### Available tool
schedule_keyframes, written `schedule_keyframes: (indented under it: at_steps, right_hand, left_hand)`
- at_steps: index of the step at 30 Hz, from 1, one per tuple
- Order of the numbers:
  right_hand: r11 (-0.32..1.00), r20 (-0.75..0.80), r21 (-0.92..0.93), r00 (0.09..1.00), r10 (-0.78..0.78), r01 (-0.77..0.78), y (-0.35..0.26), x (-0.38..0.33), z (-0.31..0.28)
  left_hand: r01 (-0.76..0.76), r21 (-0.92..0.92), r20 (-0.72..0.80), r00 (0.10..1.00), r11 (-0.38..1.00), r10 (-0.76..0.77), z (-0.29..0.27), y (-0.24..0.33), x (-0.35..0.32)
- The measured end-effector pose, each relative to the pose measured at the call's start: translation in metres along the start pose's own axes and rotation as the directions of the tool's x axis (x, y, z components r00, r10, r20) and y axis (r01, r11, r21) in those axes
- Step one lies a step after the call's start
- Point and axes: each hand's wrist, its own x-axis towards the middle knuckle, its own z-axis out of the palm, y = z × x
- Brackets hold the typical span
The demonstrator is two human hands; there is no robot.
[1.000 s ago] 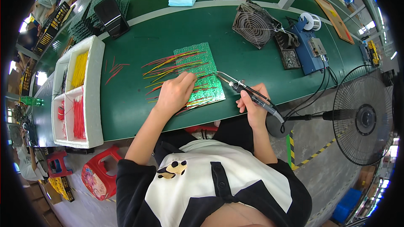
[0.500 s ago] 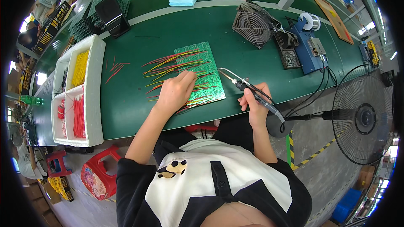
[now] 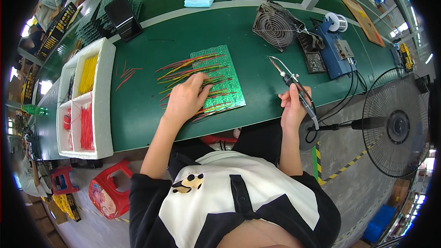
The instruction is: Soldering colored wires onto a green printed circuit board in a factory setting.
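1. Right hand [image 3: 293,109]: thumb and fingers closed pen-fashion around the handle of a soldering iron [image 3: 288,80], its tip pointing up and away, well apart from the board.
2. Left hand [image 3: 187,97]: fingers bent, thumb and forefinger slightly parted over the wires; whether a wire is pinched between them, I cannot tell.
3. Red and yellow wires [image 3: 184,63]: lying across the circuit board panel, loose ends past its left edge. Likely light and springy; best pinched singly, near the board.
4. Circuit board panel [image 3: 235,91]: flat on the green workbench [image 3: 147,124], right of the left hand. Probably light, stiff and brittle; steadied best by its edges.
5. Soldering iron: likely light, though its cable may drag; grip only the handle, as the metal end may be hot.
6. Farther out: blue soldering station [image 3: 324,50] right, white foam tray [image 3: 106,110] left.
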Motion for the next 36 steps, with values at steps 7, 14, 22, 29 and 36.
schedule_keyframes:
  at_steps: [7, 14, 22, 29, 36]
  right_hand:
    - [0.997, -0.025, -0.041, 0.997, -0.070, 0.069, 0.004, -0.002, 0.000]
    - [0.991, -0.019, -0.082, 0.994, -0.112, 0.110, 0.006, -0.004, 0.004]
    - [0.991, 0.008, -0.077, 0.994, -0.109, 0.109, 0.007, -0.007, 0.000]
    - [0.993, 0.027, -0.088, 0.997, -0.077, 0.079, 0.001, -0.011, -0.001]
    - [0.996, 0.132, -0.076, 0.989, 0.061, -0.052, -0.004, -0.031, -0.006]
  left_hand:
    - [0.195, -0.207, -0.113, 0.969, 0.959, -0.221, -0.031, 0.003, -0.027]
    - [0.056, -0.154, -0.138, 0.987, 0.986, -0.078, 0.007, 0.031, -0.022]
    - [-0.044, 0.007, -0.085, 0.995, 0.999, 0.045, 0.025, 0.024, -0.011]
    - [-0.083, 0.001, -0.124, 0.989, 0.997, 0.083, 0.028, 0.021, -0.013]
    - [-0.105, -0.055, -0.116, 0.988, 0.993, 0.098, 0.027, 0.022, -0.010]
